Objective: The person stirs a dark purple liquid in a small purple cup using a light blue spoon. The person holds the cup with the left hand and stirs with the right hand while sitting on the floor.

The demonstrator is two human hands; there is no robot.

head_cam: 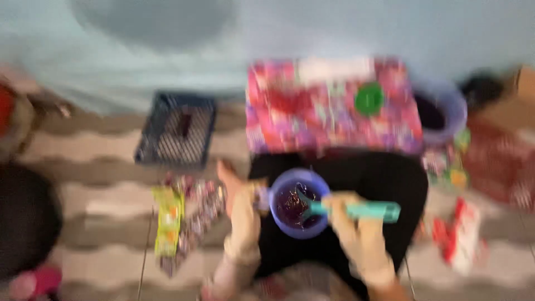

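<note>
Heavy motion blur across whole frame, hands (245, 214) included; edges smeared. Even, soft daylight, moderately bright. Faint shadow on wall far above hands. No glare.

A dark blue mesh basket (177, 129) sits on the striped floor (100, 146), left of a pink patterned box (329, 114) with a green round lid (369, 98) on top. A purple bucket (446, 111) stands beside the box. Yellow-green packets (169, 220) lie nearer, and a red-and-white packet (464, 234) lies at the right.
</note>
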